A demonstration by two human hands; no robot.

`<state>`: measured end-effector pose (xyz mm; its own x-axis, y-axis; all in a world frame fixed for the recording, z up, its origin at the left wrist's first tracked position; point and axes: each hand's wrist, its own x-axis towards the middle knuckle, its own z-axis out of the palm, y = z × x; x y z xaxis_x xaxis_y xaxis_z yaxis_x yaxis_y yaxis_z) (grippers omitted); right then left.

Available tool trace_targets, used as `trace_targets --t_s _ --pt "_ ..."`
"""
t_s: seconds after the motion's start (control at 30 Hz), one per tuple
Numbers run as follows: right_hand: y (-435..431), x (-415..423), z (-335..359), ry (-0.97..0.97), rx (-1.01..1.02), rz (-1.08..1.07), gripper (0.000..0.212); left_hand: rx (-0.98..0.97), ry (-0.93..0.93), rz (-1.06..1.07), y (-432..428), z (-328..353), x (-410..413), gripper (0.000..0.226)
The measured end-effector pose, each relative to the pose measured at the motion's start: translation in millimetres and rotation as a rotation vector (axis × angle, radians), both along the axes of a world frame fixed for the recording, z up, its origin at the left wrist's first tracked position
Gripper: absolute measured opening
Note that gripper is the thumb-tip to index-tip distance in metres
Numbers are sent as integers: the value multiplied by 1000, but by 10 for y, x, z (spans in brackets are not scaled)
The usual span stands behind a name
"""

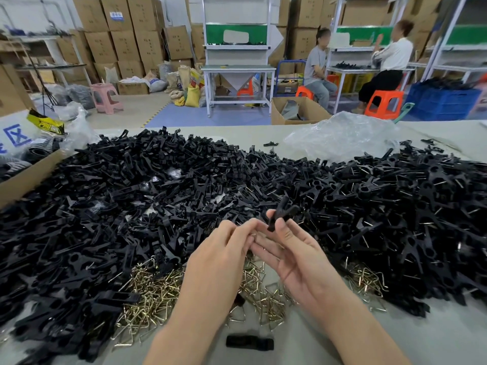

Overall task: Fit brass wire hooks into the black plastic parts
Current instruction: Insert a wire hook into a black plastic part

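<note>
Here, forked matte-black plastic part [282, 211] pinched in right hand [295, 252], thin brass hook [252, 234] pinched by left hand [221, 256]

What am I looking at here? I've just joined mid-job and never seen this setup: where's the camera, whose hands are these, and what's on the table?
There is no machine: a person works with bare hands. The single picture comes from a wide-angle camera worn on their head, looking forward and down. The left hand and right hand meet over a table. A big heap of black parts covers it, with loose brass hooks piled nearer the person and one black piece lying alone at the front. The right hand pinches a black part between thumb and fingers. The left hand's fingertips seem to pinch a hook beside it, though little of it shows.
</note>
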<state>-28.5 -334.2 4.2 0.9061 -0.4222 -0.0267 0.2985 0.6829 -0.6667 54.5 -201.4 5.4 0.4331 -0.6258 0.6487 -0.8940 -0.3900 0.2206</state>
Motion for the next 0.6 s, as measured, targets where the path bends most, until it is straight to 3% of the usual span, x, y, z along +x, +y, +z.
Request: trace_targets --t_s 0.1,0.2,0.37,0.5,0.6 --pt "-25 -1 -20 3 -22 -16 21 4 -36 -32 20 -14 11 28" --pt "-5 6 -38 51 -288 -132 22 -29 -22 -21 30 18 -2 20" --pt "-16 17 -122 246 -800 -326 24 -222 458 24 55 31 7 17" --pt "-2 18 -186 333 -919 -345 43 -379 651 7 33 64 37 10" --pt "3 7 -216 359 -1058 -341 47 -501 940 -29 24 82 66 11"
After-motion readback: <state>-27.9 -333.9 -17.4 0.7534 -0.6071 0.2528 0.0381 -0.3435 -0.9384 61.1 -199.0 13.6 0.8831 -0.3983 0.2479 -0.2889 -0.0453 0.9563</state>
